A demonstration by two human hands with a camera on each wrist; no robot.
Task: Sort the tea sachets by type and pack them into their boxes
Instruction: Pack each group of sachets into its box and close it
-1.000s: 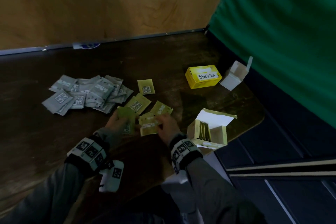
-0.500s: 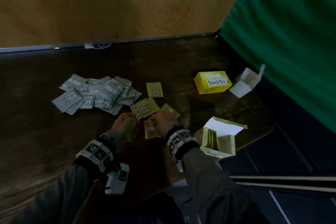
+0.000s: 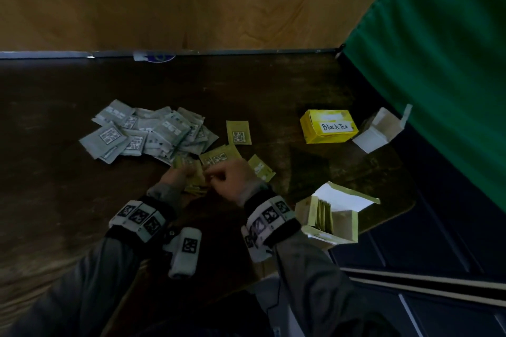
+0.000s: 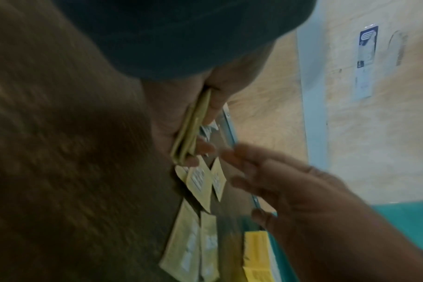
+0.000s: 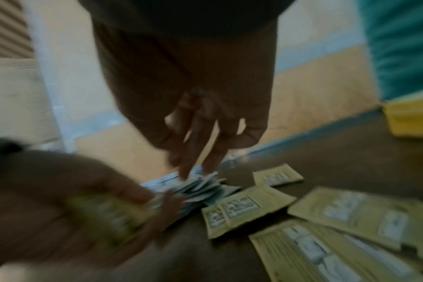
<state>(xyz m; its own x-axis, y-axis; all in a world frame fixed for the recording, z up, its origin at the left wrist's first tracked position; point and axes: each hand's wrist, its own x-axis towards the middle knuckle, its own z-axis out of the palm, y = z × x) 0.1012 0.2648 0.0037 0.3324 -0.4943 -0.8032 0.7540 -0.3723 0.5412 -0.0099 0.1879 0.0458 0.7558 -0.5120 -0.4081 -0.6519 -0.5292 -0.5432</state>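
My left hand (image 3: 178,175) pinches a thin stack of green sachets (image 4: 190,131) on edge between thumb and fingers. My right hand (image 3: 226,179) is just to its right, fingers straight and pointing down at the table (image 5: 197,150), holding nothing. Loose green sachets (image 3: 219,158) lie flat right beyond both hands, one more farther back (image 3: 238,133). A pile of grey sachets (image 3: 147,131) lies to the left. The open green box (image 3: 343,223) with several sachets standing inside sits at my right wrist. The yellow "Black Tea" box (image 3: 327,126) stands shut at the back right.
An open white box (image 3: 379,130) lies tipped beside the yellow box, close to the green curtain (image 3: 438,63). The dark table (image 3: 54,200) ends in a rounded edge just right of the green box. A wooden wall panel (image 3: 164,3) rises behind the table.
My right hand has moved left and forward from the near green sachet to beside my left hand. The left hand still holds its stack. The head view has shifted.
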